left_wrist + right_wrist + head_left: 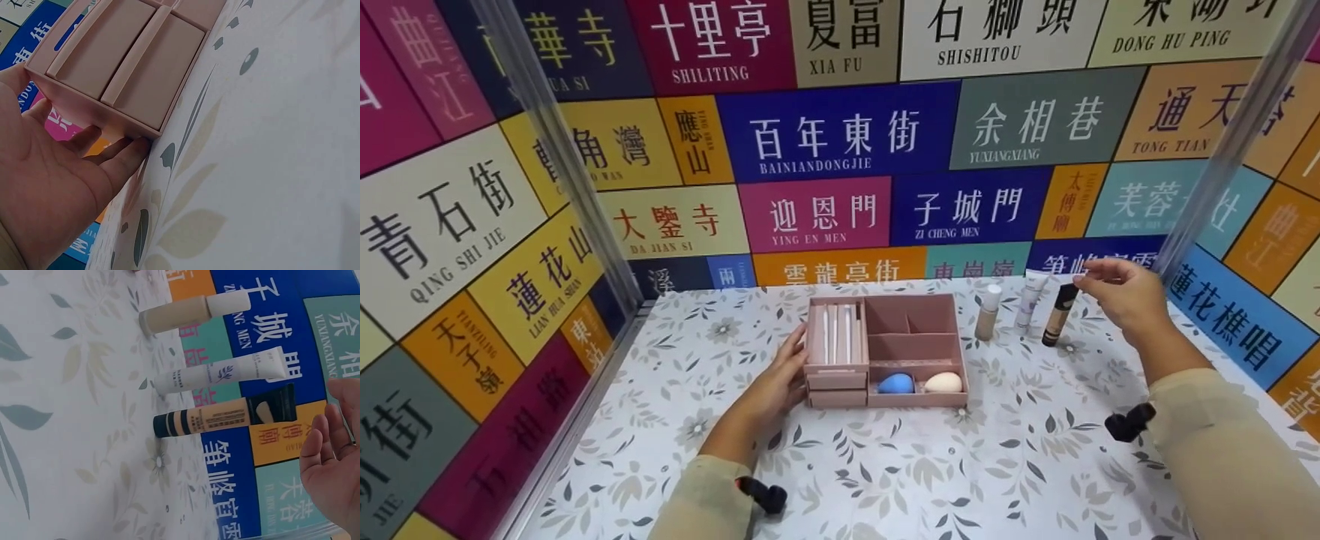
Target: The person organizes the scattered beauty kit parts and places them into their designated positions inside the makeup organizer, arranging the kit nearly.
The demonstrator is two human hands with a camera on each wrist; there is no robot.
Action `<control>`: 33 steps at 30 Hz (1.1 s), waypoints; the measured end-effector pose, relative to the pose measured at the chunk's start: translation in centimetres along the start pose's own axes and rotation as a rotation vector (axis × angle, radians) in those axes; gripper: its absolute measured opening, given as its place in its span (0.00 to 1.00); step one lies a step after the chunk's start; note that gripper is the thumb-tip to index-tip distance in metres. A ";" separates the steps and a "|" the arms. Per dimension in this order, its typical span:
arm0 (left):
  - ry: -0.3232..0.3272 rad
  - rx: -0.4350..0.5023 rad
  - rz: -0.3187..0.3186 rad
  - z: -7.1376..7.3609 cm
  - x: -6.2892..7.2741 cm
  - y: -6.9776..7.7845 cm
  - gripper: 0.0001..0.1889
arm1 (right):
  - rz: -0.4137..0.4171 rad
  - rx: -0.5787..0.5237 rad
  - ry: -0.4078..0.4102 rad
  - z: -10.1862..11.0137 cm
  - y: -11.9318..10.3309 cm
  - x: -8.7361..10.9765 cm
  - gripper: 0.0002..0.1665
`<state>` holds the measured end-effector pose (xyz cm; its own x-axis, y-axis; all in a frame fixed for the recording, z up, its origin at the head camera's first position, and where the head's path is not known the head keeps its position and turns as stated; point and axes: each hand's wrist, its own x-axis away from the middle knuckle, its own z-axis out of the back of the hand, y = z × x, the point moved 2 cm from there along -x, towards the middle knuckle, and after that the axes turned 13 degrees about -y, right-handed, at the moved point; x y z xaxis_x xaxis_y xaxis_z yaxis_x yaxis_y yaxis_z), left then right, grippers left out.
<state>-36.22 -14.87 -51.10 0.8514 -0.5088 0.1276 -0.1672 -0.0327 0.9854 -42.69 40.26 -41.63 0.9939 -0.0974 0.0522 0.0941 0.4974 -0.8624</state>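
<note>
A pink desktop organizer stands on the table, with slim white sticks upper left and a blue makeup sponge and a cream makeup sponge in its front compartment. My left hand touches its left side with extended fingers; in the left wrist view two drawer fronts show. To the right, a foundation bottle, a white tube and a beige-and-black foundation tube stand upright in a row. My right hand is beside the foundation tube's top, apart from it and holding nothing in the right wrist view.
A floral-patterned cover lies over the table. Behind it rises a wall of coloured signs. Clear upright panel edges stand at the left and right. Small black devices hang at both wrists.
</note>
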 end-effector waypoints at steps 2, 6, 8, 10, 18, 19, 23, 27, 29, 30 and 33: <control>0.001 -0.014 -0.004 0.0 0.0 0.0 0.30 | -0.007 0.004 -0.008 -0.2 0.3 -0.2 0.39; -0.001 -0.014 -0.005 -0.1 0.1 0.0 0.30 | -0.026 -0.009 -0.047 -0.5 0.9 -0.7 0.46; 0.000 -0.012 -0.005 -0.1 0.2 0.0 0.31 | -0.040 -0.025 -0.071 -0.6 1.2 -0.9 0.48; 0.004 -0.002 0.000 -0.1 0.2 0.1 0.31 | -0.054 -0.045 -0.091 -0.7 1.4 -1.1 0.49; 0.015 0.003 0.017 -0.3 0.2 0.3 0.31 | -0.061 -0.056 -0.106 -1.5 2.3 -1.6 0.44; 0.015 0.003 0.018 -0.3 0.2 0.3 0.31 | -0.064 -0.054 -0.104 -1.6 2.3 -1.6 0.42; 0.013 0.005 0.016 -0.2 0.2 0.3 0.31 | -0.072 -0.073 -0.103 -2.0 2.4 -1.5 0.38; 0.011 0.007 0.013 -0.2 0.2 0.2 0.31 | -0.058 -0.062 -0.107 -2.3 2.6 -1.3 0.35; 0.008 -0.003 0.013 -0.1 0.1 0.1 0.31 | -0.052 -0.047 -0.112 -2.4 2.7 -1.1 0.34; 0.008 -0.005 0.012 -0.1 0.1 0.1 0.31 | -0.049 -0.040 -0.113 -2.4 2.8 -1.1 0.33; 0.009 -0.021 0.010 0.1 0.0 0.0 0.30 | -0.036 -0.033 -0.117 -2.5 2.8 -0.9 0.33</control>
<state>-36.24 -14.93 -51.07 0.8541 -0.5015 0.1380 -0.1650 -0.0097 0.9862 -43.43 39.56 -45.35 0.9901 -0.0128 0.1401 0.1299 0.4662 -0.8751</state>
